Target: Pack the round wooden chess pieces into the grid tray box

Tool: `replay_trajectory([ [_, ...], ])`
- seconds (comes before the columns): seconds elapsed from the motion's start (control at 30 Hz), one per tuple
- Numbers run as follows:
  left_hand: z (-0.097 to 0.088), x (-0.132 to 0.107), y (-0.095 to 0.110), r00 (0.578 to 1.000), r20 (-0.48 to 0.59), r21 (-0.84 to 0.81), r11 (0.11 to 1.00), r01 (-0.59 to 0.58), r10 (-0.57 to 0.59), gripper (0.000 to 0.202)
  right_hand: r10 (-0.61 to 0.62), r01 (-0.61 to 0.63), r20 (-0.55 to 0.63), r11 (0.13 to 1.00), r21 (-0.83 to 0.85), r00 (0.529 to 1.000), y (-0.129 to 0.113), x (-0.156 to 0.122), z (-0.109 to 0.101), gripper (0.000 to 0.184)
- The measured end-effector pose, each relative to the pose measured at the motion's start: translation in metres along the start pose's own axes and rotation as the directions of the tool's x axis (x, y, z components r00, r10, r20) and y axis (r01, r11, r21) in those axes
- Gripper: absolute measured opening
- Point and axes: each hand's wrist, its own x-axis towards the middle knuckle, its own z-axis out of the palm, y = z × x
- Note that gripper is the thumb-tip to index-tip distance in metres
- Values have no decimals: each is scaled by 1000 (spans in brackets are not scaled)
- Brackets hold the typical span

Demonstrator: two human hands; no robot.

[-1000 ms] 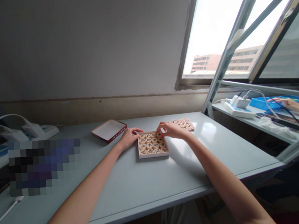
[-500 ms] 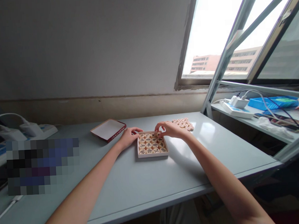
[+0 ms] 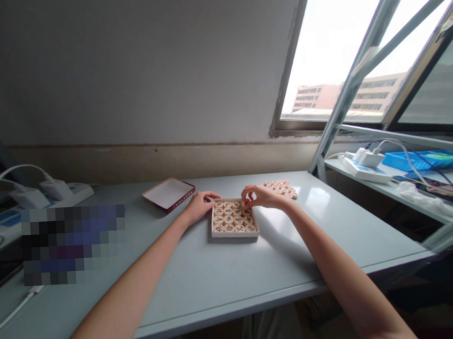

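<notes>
A shallow white box (image 3: 235, 235) sits on the desk, filled with rows of round wooden Chinese chess pieces (image 3: 228, 220) marked with dark characters. My left hand (image 3: 202, 206) is at the box's far left corner, its thumb and fingers gripping the edge. At the far right corner, my right hand (image 3: 259, 195) pinches one chess piece (image 3: 243, 203) between thumb and fingertips. That piece looks tilted up on edge above its place; the fingers partly hide it. Behind my right hand, more chess pieces (image 3: 282, 188) with reddish marks lie grouped on the desk.
A red box lid (image 3: 169, 193) lies upturned at the back left of the grey desk (image 3: 202, 287). Power strips with white chargers (image 3: 55, 188) stand at far left, beside a blurred-out patch. Right, past a metal post (image 3: 325, 134), a side shelf holds a blue tray (image 3: 419, 160) and cables.
The view has shifted slightly, moving everything a little to the right. My right hand has tipped up the corner chess piece, which lay flatter before. My left hand stays at the box.
</notes>
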Motion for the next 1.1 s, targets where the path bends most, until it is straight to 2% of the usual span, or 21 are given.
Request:
replay_trajectory([
  [0.07,0,0,-1,1000,0,-2,1000,-10,10,30,37,-35,-29,999,38,999,1,0,0,13],
  [0.2,1,0,-1,1000,-1,-8,1000,-12,12,31,41,-11,-163,983,182,986,13,6,6,18],
  [0.3,2,0,0,1000,-12,-9,1000,-4,4,31,141,-87,-236,970,225,961,25,10,13,22],
  [0.4,2,0,1,1000,-26,0,1000,-5,5,30,231,-241,-304,970,3,924,33,10,19,21],
  [0.43,2,0,1,1000,-26,1,1000,-5,5,30,225,-266,-336,961,-79,915,34,9,20,22],
  [0.5,2,0,2,1000,-23,0,1000,-7,7,30,160,-237,-356,954,-182,921,36,8,21,24],
  [0.57,2,-1,2,1000,-21,-1,1000,-8,8,30,89,-167,-325,961,-222,941,37,8,22,22],
  [0.63,2,-1,3,1000,-22,0,1000,-7,7,29,82,-175,-331,949,-264,940,40,11,21,18],
  [0.8,2,0,0,1000,-21,3,1000,-3,3,30,210,-416,-476,826,-381,854,57,10,14,19],
  [0.9,2,0,-2,1000,-9,-4,1000,-12,12,31,263,-485,-498,782,-392,827,61,2,5,21],
  [0.97,2,1,-3,1000,-4,-9,1000,-11,11,31,254,-459,-500,819,-344,828,55,-4,-4,22],
  [1.0,2,1,-4,1000,-2,-14,1000,-9,9,31,227,-405,-486,863,-300,844,50,-6,-8,23],
  [1.07,2,1,-3,1000,3,-27,1000,-9,9,31,136,-231,-398,952,-201,907,34,-9,-15,25],
  [1.1,2,0,-3,1000,4,-31,999,-12,12,31,78,-131,-312,980,-151,947,25,-9,-17,25],
])
